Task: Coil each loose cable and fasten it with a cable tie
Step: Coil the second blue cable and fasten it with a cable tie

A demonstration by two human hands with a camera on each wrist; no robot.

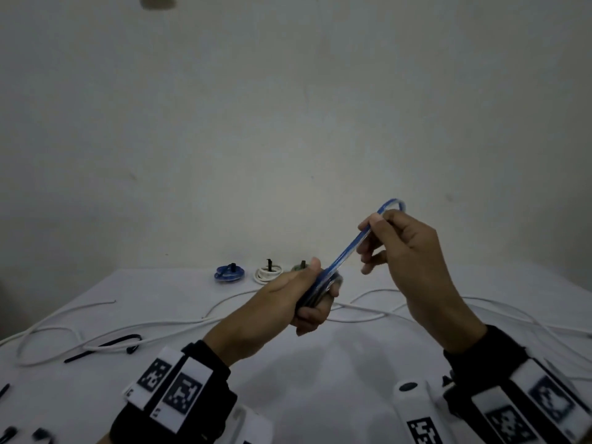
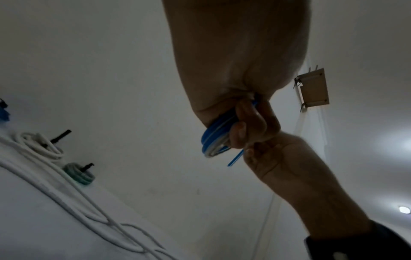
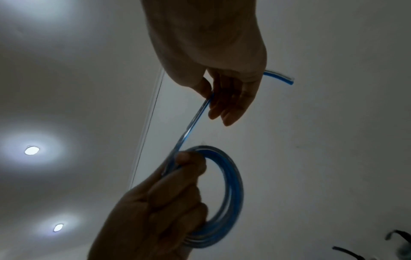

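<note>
A blue cable (image 1: 346,248) is held in the air above the white table (image 1: 320,363). My left hand (image 1: 307,293) grips its wound coil (image 3: 229,193) with thumb on top and fingers curled beneath; the same coil (image 2: 213,139) shows in the left wrist view. My right hand (image 1: 381,232) pinches the free stretch (image 3: 191,123) up and to the right, and the cable's short end (image 3: 280,78) curves out behind it. A long loose white cable (image 1: 128,328) sprawls across the table. Black cable ties (image 1: 105,346) lie at the left.
Three tied coils stand at the table's far edge by the wall: blue (image 1: 230,273), white (image 1: 268,273) and a greenish one (image 2: 79,173) partly hidden behind my left thumb. More dark ties lie at the bottom left corner (image 1: 9,434).
</note>
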